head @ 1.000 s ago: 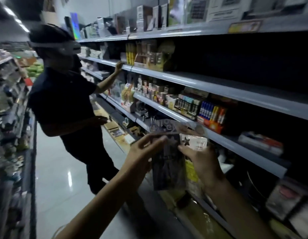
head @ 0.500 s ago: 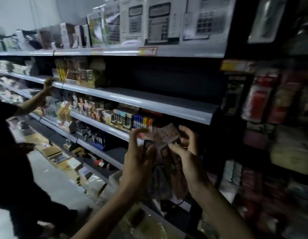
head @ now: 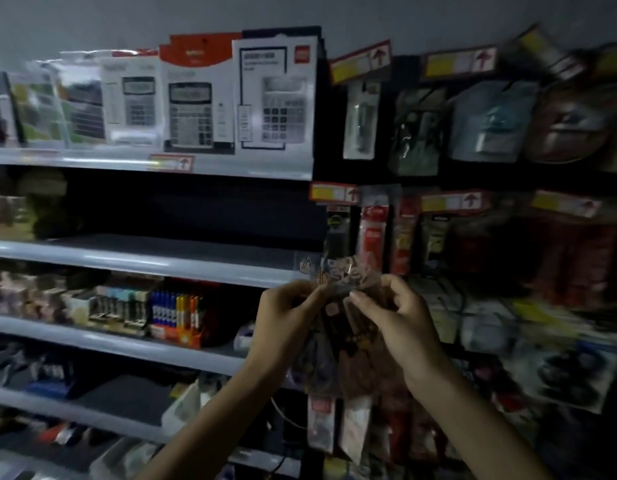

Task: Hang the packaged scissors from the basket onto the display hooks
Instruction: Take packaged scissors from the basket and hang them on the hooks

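I hold a small stack of packaged scissors (head: 348,344) in clear plastic sleeves in front of me at chest height. My left hand (head: 288,318) pinches the packs near their top left edge. My right hand (head: 395,323) pinches their top right, fingers curled over the header. The packs' clear printed tops (head: 338,273) stick up above my fingers. Behind them, on a dark panel, hang packaged goods from display hooks (head: 373,237) with red and yellow price tags. The basket is out of view.
Grey shelves (head: 144,261) run to the left, holding boxed calculators (head: 196,112) on top and markers and small stationery (head: 175,310) lower down. More hanging packs (head: 490,123) fill the dark panel to the right, and others hang below my hands (head: 334,424).
My view has swung right, from the aisle and another person to the hook panel. Both hands have kept their hold on the packs and carried them right toward the hanging goods.
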A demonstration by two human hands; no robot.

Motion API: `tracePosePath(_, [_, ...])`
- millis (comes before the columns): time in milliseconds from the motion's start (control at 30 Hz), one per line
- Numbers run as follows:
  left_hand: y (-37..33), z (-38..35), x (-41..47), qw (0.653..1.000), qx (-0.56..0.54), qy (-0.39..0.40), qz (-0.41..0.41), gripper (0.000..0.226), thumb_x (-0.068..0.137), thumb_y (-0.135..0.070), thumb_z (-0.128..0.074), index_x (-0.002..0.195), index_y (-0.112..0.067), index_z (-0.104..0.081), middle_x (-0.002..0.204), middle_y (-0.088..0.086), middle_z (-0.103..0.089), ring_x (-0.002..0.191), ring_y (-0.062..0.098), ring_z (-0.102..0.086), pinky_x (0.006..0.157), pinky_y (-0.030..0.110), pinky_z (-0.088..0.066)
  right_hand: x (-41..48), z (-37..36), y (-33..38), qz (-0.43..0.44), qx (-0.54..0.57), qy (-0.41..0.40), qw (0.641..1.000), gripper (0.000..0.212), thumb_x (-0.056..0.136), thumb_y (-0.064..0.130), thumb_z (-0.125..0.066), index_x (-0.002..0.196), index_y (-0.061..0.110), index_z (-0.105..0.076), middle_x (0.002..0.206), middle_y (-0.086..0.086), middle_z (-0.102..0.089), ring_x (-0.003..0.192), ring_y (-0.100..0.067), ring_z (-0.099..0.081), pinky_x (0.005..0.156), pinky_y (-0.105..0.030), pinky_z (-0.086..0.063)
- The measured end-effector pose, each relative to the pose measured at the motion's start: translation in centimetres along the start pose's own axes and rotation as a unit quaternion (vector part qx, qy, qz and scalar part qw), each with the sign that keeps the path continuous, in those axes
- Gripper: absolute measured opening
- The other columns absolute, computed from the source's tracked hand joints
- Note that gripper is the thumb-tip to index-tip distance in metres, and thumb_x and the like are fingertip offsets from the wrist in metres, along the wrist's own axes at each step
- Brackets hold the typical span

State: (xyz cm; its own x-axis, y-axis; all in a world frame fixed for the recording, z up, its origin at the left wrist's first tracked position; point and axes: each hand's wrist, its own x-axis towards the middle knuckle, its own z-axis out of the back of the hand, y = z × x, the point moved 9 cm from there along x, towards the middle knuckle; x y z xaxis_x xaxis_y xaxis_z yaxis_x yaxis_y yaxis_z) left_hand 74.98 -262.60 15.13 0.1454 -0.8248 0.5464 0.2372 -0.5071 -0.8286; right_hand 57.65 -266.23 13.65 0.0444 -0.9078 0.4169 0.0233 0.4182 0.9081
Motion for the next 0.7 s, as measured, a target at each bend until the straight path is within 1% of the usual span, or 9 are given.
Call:
tracePosePath(67, [-0.3, -0.7, 0.8, 0.999, -0.041, 0.014, 0.009, 0.036, 0.091, -0.039, -0.070, 0.083, -0.004, -0.076, 0.079, 0.018, -0.072, 0.071, 0.021, -0.066, 0.064, 0.040, -0.053, 0.2, 1.8, 1.4, 0.000, -0.019, -0.019, 1.000, 0.008, 0.092, 0.021, -0.074, 0.094, 0.015, -0.070, 0.083, 0.003, -0.074, 0.078, -0.006, -0.071, 0.064, -0.012, -0.050])
tracePosePath(133, [-1.0, -2.2, 1.9, 0.996, -0.070, 0.050, 0.029, 0.034, 0.091, -0.037, -0.072, 0.082, -0.004, -0.076, 0.076, 0.022, -0.070, 0.065, 0.021, -0.061, 0.060, 0.036, -0.047, 0.7, 3.3, 2.6, -0.001, -0.040, -0.023, 0.999, 0.009, 0.092, 0.026, -0.074, 0.092, 0.017, -0.071, 0.084, 0.007, -0.075, 0.079, -0.003, -0.071, 0.067, -0.014, -0.050])
tracePosePath(200, [-1.6, -3.9, 3.0, 0.992, -0.084, 0.081, 0.041, 0.033, 0.090, -0.038, -0.073, 0.081, -0.007, -0.076, 0.066, 0.017, -0.066, 0.057, 0.020, -0.056, 0.053, 0.031, -0.044, 1.3, 5.0, 3.7, -0.008, -0.051, -0.032, 0.998, 0.011, 0.093, 0.031, -0.072, 0.094, 0.020, -0.072, 0.087, 0.010, -0.074, 0.080, 0.001, -0.069, 0.069, -0.017, -0.048])
tracePosePath(267, [-2.3, -5.2, 4.3, 0.991, -0.083, 0.098, 0.033, 0.029, 0.090, -0.037, -0.073, 0.078, -0.011, -0.077, 0.061, 0.011, -0.063, 0.055, 0.017, -0.054, 0.050, 0.029, -0.042, 2.2, 6.6, 4.6, -0.004, -0.052, -0.045, 0.998, 0.012, 0.093, 0.036, -0.071, 0.096, 0.024, -0.074, 0.092, 0.011, -0.075, 0.085, 0.002, -0.069, 0.073, -0.019, -0.048])
tracePosePath(367, [-4.1, -7.1, 6.2, 0.990, -0.088, 0.111, 0.013, 0.026, 0.091, -0.033, -0.072, 0.081, -0.009, -0.079, 0.066, 0.007, -0.070, 0.058, 0.011, -0.062, 0.056, 0.026, -0.048, 4.0, 8.9, 6.0, 0.028, -0.043, -0.064, 0.997, 0.014, 0.093, 0.033, -0.071, 0.096, 0.020, -0.076, 0.093, 0.010, -0.077, 0.087, 0.002, -0.070, 0.073, -0.014, -0.050])
tracePosePath(433, [-4.9, -8.4, 7.8, 0.990, -0.089, 0.111, 0.001, 0.025, 0.090, -0.032, -0.074, 0.081, -0.010, -0.080, 0.073, 0.010, -0.074, 0.063, 0.016, -0.067, 0.063, 0.032, -0.052, 5.5, 10.4, 6.7, 0.049, -0.046, -0.076, 0.995, 0.014, 0.093, 0.029, -0.071, 0.095, 0.016, -0.076, 0.092, 0.005, -0.077, 0.084, 0.001, -0.071, 0.068, -0.007, -0.049])
tracePosePath(500, [-5.9, -9.1, 9.5, 0.992, -0.086, 0.093, -0.020, 0.022, 0.089, -0.032, -0.075, 0.084, -0.011, -0.081, 0.081, 0.008, -0.078, 0.077, 0.020, -0.074, 0.076, 0.039, -0.057, 7.0, 11.6, 7.3, 0.069, -0.046, -0.087, 0.993, 0.012, 0.093, 0.027, -0.072, 0.094, 0.016, -0.076, 0.092, 0.003, -0.077, 0.084, 0.001, -0.070, 0.068, -0.007, -0.048])
tracePosePath(600, [-7.2, -9.9, 12.0, 0.993, -0.087, 0.072, -0.029, 0.025, 0.087, -0.034, -0.075, 0.088, -0.009, -0.081, 0.089, 0.005, -0.079, 0.090, 0.024, -0.075, 0.089, 0.047, -0.059, 9.3, 13.3, 8.3, 0.102, -0.047, -0.100, 0.989, 0.012, 0.094, 0.027, -0.071, 0.092, 0.016, -0.075, 0.092, 0.002, -0.076, 0.089, -0.006, -0.071, 0.078, -0.019, -0.050])
tracePosePath(700, [-8.5, -10.9, 14.5, 0.995, -0.081, 0.049, -0.033, 0.025, 0.085, -0.033, -0.077, 0.087, -0.009, -0.080, 0.086, 0.008, -0.078, 0.088, 0.029, -0.074, 0.086, 0.049, -0.059, 11.6, 14.4, 9.4, 0.126, -0.043, -0.096, 0.987, 0.019, 0.095, 0.030, -0.069, 0.091, 0.011, -0.072, 0.093, -0.009, -0.073, 0.091, -0.020, -0.070, 0.082, -0.030, -0.052])
